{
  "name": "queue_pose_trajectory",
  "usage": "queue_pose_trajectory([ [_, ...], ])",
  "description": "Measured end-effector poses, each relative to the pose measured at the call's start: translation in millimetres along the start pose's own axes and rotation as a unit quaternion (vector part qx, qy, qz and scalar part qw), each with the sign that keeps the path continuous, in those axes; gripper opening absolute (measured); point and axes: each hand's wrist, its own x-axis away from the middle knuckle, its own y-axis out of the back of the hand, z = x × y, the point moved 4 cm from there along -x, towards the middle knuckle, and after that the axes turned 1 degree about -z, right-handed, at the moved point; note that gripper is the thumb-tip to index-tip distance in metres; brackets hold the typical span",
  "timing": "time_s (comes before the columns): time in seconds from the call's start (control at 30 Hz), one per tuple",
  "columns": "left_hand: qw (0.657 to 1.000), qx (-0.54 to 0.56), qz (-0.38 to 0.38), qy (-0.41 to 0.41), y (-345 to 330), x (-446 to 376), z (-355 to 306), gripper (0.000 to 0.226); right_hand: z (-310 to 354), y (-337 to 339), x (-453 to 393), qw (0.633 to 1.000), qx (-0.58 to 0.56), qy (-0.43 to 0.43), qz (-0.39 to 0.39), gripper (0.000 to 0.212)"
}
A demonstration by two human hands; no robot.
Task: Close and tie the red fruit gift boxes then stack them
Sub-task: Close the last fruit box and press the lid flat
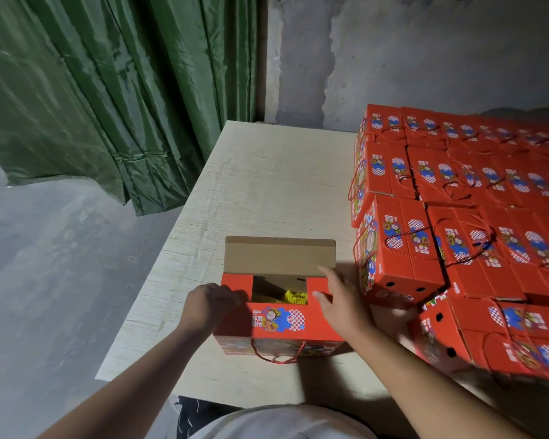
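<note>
A red fruit gift box stands on the pale wooden table in front of me. Its near red lid flap is folded down and its far brown flap stands up. Yellow foam netting shows through the gap in the lid. A red cord handle hangs from the box's near side. My left hand is curled on the box's left top corner. My right hand lies with fingers spread on the right end of the lid.
A large stack of closed red gift boxes with cord handles fills the right side of the table, close to my right arm. Green curtains hang at the left. A grey concrete wall and floor lie behind and beside the table.
</note>
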Motion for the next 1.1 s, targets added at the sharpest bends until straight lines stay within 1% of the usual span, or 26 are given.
queue_pose_trajectory([
  [0.03, 1.000, 0.007, 0.003, 0.009, 0, -2, 1, 0.015, -6, 2, 2, 0.997, -0.042, -0.060, -0.023, 0.066],
  [0.1, 0.999, 0.015, -0.012, 0.027, 1, -4, 4, 0.014, -19, 2, 5, 0.974, -0.140, -0.171, -0.040, 0.080],
  [0.13, 0.999, 0.018, -0.029, 0.033, 2, -5, 7, 0.014, -24, 2, 7, 0.960, -0.179, -0.215, -0.031, 0.084],
  [0.17, 0.998, 0.026, -0.043, 0.038, 2, -5, 11, 0.019, -29, 1, 10, 0.946, -0.209, -0.248, -0.013, 0.086],
  [0.2, 0.997, 0.043, -0.051, 0.048, 1, -5, 16, 0.031, -32, 0, 14, 0.934, -0.234, -0.270, 0.010, 0.085],
  [0.27, 0.988, 0.114, -0.038, 0.094, -2, -5, 29, 0.057, -38, -2, 20, 0.917, -0.265, -0.292, 0.055, 0.083],
  [0.37, 0.952, 0.241, 0.026, 0.186, -8, -4, 44, 0.097, -46, -7, 28, 0.896, -0.304, -0.310, 0.093, 0.088],
  [0.4, 0.938, 0.271, 0.047, 0.210, -10, -4, 47, 0.107, -48, -8, 29, 0.889, -0.316, -0.315, 0.098, 0.091],
  [0.43, 0.927, 0.294, 0.062, 0.223, -12, -4, 48, 0.111, -50, -9, 30, 0.885, -0.325, -0.318, 0.102, 0.094],
  [0.47, 0.920, 0.311, 0.072, 0.226, -12, -5, 48, 0.110, -51, -11, 30, 0.881, -0.332, -0.320, 0.108, 0.096],
  [0.53, 0.915, 0.328, 0.087, 0.217, -12, -7, 45, 0.100, -51, -10, 27, 0.874, -0.340, -0.324, 0.123, 0.097],
  [0.6, 0.919, 0.325, 0.107, 0.196, -10, -11, 39, 0.089, -49, -8, 19, 0.873, -0.336, -0.324, 0.139, 0.093],
  [0.67, 0.922, 0.322, 0.130, 0.170, -8, -15, 31, 0.082, -47, -6, 8, 0.881, -0.318, -0.312, 0.161, 0.085],
  [0.7, 0.924, 0.320, 0.135, 0.160, -7, -16, 27, 0.081, -47, -6, 3, 0.885, -0.305, -0.305, 0.174, 0.085],
  [0.83, 0.928, 0.317, 0.128, 0.144, -6, -18, 21, 0.076, -48, -4, -14, 0.892, -0.271, -0.290, 0.217, 0.093],
  [0.93, 0.927, 0.322, 0.132, 0.141, -8, -18, 25, 0.074, -50, -5, -14, 0.894, -0.264, -0.290, 0.217, 0.095],
  [1.1, 0.927, 0.324, 0.130, 0.133, -11, -21, 32, 0.073, -50, -4, -9, 0.899, -0.276, -0.277, 0.199, 0.091],
])
